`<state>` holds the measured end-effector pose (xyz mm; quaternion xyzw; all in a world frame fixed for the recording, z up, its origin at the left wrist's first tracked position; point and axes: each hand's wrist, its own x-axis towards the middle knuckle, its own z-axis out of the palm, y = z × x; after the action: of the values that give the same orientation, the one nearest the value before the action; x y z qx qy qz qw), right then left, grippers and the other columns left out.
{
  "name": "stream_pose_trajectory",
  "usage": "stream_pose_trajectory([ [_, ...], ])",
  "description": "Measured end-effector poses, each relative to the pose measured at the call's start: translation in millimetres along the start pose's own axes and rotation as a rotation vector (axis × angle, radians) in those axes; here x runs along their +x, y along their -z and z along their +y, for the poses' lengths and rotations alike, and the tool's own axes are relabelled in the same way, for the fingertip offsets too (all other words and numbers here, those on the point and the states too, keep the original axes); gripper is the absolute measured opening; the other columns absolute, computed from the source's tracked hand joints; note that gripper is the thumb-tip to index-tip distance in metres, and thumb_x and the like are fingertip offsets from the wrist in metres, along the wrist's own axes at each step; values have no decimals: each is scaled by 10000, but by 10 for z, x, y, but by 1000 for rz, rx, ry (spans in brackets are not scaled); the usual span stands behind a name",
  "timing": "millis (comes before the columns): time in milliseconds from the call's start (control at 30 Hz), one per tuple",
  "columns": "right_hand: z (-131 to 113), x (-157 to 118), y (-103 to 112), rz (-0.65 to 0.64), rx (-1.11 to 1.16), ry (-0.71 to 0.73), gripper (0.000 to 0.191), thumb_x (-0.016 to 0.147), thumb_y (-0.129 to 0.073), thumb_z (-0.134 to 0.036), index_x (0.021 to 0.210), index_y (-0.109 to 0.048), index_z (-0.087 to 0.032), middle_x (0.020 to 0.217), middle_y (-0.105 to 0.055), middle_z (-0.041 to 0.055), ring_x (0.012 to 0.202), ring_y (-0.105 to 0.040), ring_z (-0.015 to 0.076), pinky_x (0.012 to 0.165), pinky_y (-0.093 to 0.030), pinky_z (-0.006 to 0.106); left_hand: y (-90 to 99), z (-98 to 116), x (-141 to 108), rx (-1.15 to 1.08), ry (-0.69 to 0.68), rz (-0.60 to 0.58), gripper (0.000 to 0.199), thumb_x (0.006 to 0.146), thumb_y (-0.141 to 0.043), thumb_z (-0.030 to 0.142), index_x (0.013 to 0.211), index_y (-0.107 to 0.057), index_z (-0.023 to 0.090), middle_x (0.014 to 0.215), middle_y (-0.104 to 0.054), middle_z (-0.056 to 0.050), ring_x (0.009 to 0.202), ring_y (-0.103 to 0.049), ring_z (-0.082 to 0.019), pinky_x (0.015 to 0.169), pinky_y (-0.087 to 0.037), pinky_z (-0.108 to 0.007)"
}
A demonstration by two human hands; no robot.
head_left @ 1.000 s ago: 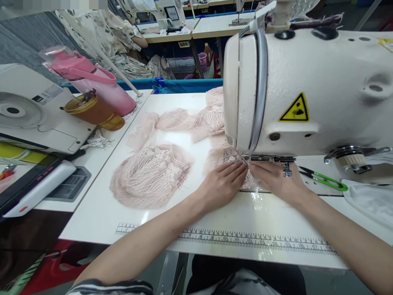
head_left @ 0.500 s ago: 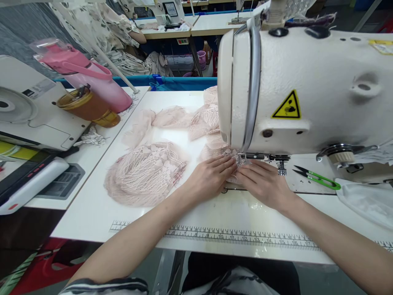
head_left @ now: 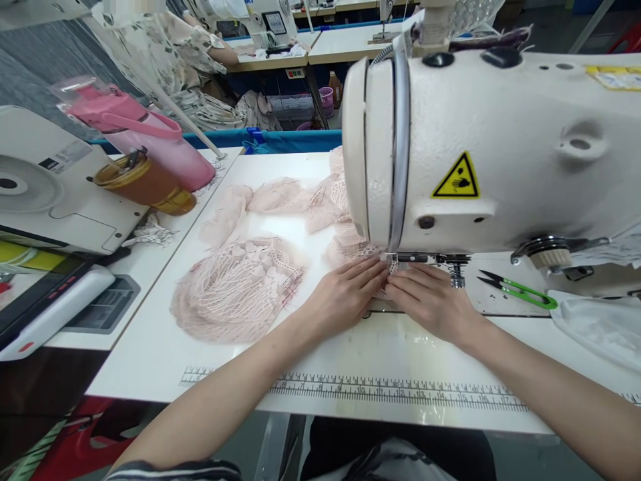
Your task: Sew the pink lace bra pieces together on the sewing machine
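Observation:
Pale pink lace fabric (head_left: 238, 287) lies in a loose heap on the white table and trails round behind to the needle area of a white sewing machine (head_left: 501, 140). My left hand (head_left: 343, 297) rests flat on the lace just left of the needle area, fingers stretched out. Close on the other side, my right hand (head_left: 433, 300) also lies flat with its fingers extended toward the left fingertips. A small bit of lace shows between the two hands. The needle itself is hidden behind the machine head and fingers.
Green-handled thread snips (head_left: 521, 290) and a white cloth (head_left: 595, 327) lie to the right. A printed ruler (head_left: 375, 391) runs along the front edge. At left stand a pink bottle (head_left: 160, 147), a brown cup (head_left: 145, 184) and another machine (head_left: 50, 180). A person (head_left: 165, 53) sits beyond.
The view has shifted slightly, so the machine head appears further left. Both hands stay nearly in place on the lace, and less of it shows between them.

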<state>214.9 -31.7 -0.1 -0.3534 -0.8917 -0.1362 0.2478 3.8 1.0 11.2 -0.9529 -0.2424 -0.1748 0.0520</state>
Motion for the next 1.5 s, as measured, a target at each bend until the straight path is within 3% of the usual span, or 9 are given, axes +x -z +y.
stream_pose_trajectory([
  [367, 67, -8, 8, 11, -44, 23, 258, 892, -478, 10, 930, -679, -147, 1009, -723, 28, 994, -637, 144, 882, -479, 287, -6, 66, 31, 34, 51, -1, 374, 939, -392, 156, 1235, -602, 62, 1277, -614, -130, 1207, -584, -231, 1037, -506, -402],
  [533, 37, -3, 72, 19, -134, -52, 322, 935, -401, -11, 920, -676, -177, 998, -729, -11, 971, -626, 105, 611, -379, 274, -9, 90, 44, 47, 58, 13, 373, 935, -402, 170, 1226, -605, 54, 1277, -615, -134, 1197, -591, -243, 1014, -522, -401],
  [600, 35, 0, 87, 30, -150, -73, 318, 940, -401, -22, 921, -677, -179, 1001, -730, -18, 969, -627, 98, 570, -328, 295, -17, 94, 49, 37, 64, 19, 368, 935, -414, 178, 1225, -606, 57, 1279, -613, -137, 1205, -585, -247, 1007, -527, -404],
  [767, 82, -22, 68, 73, -217, -67, 212, 890, -524, -61, 921, -682, -199, 979, -738, -51, 782, -632, 96, 598, -323, 309, -21, 109, 60, 36, 67, 27, 353, 937, -436, 187, 1222, -615, 79, 1277, -618, -133, 1191, -595, -254, 1008, -524, -408],
  [1167, 166, -86, 40, -15, -292, -77, 182, 881, -524, -115, 980, -653, -198, 1111, -711, -28, 664, -567, 119, 633, -319, 319, -47, 125, 79, 69, 68, 54, 330, 954, -446, 193, 1217, -621, 100, 1260, -632, -127, 1200, -588, -253, 1005, -522, -395],
  [1367, 183, -73, 36, -52, -161, -152, 222, 916, -477, -127, 1004, -656, -223, 1019, -730, 8, 736, -587, 128, 697, -370, 273, -48, 116, 94, 56, 98, 42, 327, 967, -457, 222, 1223, -618, 99, 1270, -624, -132, 1217, -574, -260, 1009, -517, -400],
  [1500, 170, -87, 46, -65, -209, -133, 260, 895, -503, -80, 1060, -651, -216, 1107, -712, 10, 731, -582, 138, 704, -370, 293, -44, 121, 86, 33, 68, 67, 272, 968, -468, 199, 1166, -640, 128, 1265, -635, -89, 1195, -594, -222, 1033, -502, -383],
])
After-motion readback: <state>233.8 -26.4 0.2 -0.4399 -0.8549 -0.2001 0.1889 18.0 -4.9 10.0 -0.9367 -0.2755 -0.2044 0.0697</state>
